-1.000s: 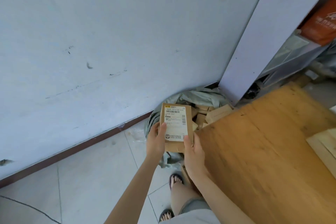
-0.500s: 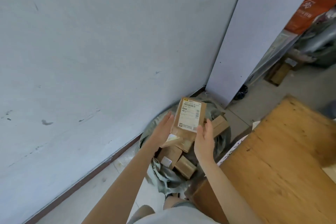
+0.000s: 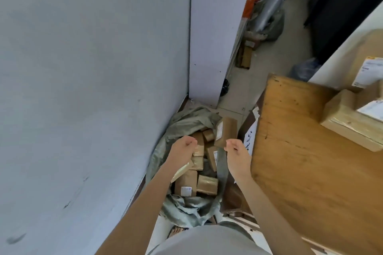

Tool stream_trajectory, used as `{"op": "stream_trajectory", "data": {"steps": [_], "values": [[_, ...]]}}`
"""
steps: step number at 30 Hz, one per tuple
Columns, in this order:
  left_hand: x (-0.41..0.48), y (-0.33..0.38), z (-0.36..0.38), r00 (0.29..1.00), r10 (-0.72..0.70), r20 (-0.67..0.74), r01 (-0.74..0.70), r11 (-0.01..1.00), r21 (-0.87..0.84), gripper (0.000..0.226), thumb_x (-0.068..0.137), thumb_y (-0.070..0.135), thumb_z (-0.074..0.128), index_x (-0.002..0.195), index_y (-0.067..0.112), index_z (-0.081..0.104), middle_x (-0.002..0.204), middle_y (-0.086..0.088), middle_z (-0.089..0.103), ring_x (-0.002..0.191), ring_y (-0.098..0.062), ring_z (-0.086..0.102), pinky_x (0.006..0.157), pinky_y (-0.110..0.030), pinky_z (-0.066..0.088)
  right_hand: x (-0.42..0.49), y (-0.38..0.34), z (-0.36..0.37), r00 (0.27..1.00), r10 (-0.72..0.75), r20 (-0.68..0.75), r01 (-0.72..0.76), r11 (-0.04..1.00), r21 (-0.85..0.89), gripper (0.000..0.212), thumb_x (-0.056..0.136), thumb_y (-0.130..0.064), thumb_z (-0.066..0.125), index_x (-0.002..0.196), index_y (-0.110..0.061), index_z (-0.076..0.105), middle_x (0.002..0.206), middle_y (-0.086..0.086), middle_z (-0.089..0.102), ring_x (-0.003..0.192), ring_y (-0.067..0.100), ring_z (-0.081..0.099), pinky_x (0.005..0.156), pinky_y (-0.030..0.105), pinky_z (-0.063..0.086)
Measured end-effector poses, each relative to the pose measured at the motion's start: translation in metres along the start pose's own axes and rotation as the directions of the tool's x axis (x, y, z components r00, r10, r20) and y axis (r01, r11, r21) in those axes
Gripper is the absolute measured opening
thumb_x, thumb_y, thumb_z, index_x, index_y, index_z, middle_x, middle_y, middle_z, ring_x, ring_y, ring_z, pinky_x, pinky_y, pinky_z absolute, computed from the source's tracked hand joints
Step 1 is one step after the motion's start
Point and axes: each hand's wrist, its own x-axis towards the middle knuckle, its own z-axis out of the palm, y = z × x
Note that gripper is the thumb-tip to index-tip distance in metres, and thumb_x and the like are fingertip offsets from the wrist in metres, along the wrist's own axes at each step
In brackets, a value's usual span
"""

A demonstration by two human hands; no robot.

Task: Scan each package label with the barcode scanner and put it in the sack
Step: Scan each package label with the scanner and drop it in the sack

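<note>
Head view: package (image 3: 226, 131) over sack (image 3: 186, 123), just beside right grip (image 3: 235, 151).

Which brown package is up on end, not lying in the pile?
The package at the sack's far rim, just beyond the right hand; the rest lie lower.

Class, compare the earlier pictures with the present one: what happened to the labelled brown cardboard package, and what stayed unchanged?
The left hand and right hand let go of the labelled brown cardboard package, which is now tilted over the far side of the grey-green sack. Both hands hover empty. The sack, its small brown boxes and the wooden table stayed put.
</note>
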Motion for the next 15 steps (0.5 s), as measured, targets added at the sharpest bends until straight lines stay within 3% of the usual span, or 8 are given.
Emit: {"op": "stream_trajectory", "data": {"steps": [2, 5, 8, 11, 15], "values": [[-0.003, 0.002, -0.003, 0.997, 0.062, 0.039, -0.061, 0.998, -0.015, 0.02, 0.1, 0.023, 0.046, 0.112, 0.018, 0.061, 0.11, 0.003, 0.059, 0.086, -0.006, 0.054, 0.063, -0.007, 0.041, -0.017, -0.007, -0.003, 0.999, -0.027, -0.039, 0.026, 0.999, -0.027, 0.027, 0.1, -0.025, 0.044, 0.117, -0.008, 0.059, 0.101, -0.002, 0.062, 0.096, 0.012, 0.058, 0.079, 0.018, 0.037], [-0.009, 0.004, 0.001, 0.973, 0.185, 0.137, -0.198, 0.977, 0.085, 0.021, 0.099, 0.016, 0.049, 0.111, 0.011, 0.064, 0.114, -0.005, 0.063, 0.098, -0.018, 0.059, 0.083, -0.022, 0.046, -0.042, -0.013, -0.011, 0.993, -0.07, -0.097, 0.062, 0.994, -0.088, 0.025, 0.1, -0.02, 0.045, 0.114, -0.008, 0.062, 0.1, -0.002, 0.062, 0.093, 0.009, 0.056, 0.071, 0.009, 0.037], [-0.016, 0.007, 0.018, 0.914, 0.313, 0.259, -0.366, 0.912, 0.187, 0.022, 0.097, 0.014, 0.052, 0.112, 0.004, 0.065, 0.116, -0.011, 0.065, 0.104, -0.021, 0.059, 0.09, -0.025, 0.043, -0.065, -0.011, -0.023, 0.987, -0.097, -0.128, 0.074, 0.982, -0.174, 0.024, 0.099, -0.019, 0.046, 0.115, -0.011, 0.062, 0.11, 0.0, 0.065, 0.095, 0.008, 0.056, 0.077, 0.015, 0.039], [-0.026, 0.021, 0.048, 0.835, 0.41, 0.366, -0.535, 0.76, 0.369, 0.028, 0.097, 0.029, 0.05, 0.118, 0.016, 0.065, 0.122, -0.003, 0.063, 0.115, -0.02, 0.057, 0.097, -0.033, 0.045, -0.088, -0.004, -0.043, 0.985, -0.089, -0.148, 0.05, 0.968, -0.247, 0.026, 0.098, -0.02, 0.048, 0.119, -0.012, 0.061, 0.117, 0.002, 0.064, 0.105, 0.015, 0.06, 0.084, 0.022, 0.045], [-0.061, 0.055, 0.094, 0.684, 0.503, 0.528, -0.726, 0.533, 0.434, 0.032, 0.098, 0.032, 0.046, 0.122, 0.021, 0.063, 0.123, -0.003, 0.064, 0.112, -0.023, 0.059, 0.089, -0.041, 0.052, -0.116, 0.017, -0.08, 0.97, -0.102, -0.219, 0.028, 0.948, -0.318, 0.023, 0.097, -0.017, 0.048, 0.114, -0.013, 0.063, 0.111, 0.006, 0.066, 0.099, 0.02, 0.062, 0.076, 0.024, 0.044]]}}
